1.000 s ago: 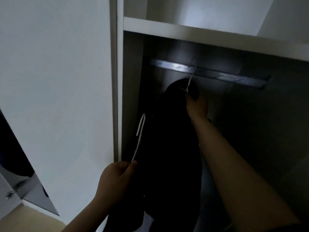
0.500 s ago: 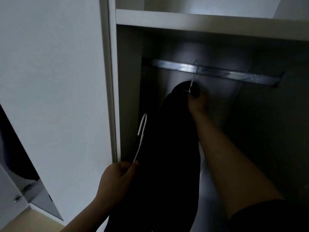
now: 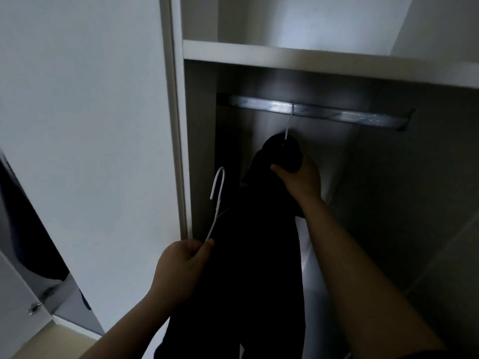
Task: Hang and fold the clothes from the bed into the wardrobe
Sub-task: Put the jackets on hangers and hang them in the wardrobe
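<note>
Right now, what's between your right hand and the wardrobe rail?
Head view: the bunched top of the dark garment, gripped by the right hand, and above it the white hanger's hook, looped over the rail.

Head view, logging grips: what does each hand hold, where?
Left hand pinches white wire hanger by its arm; right hand grips black cloth garment at its top.
</note>
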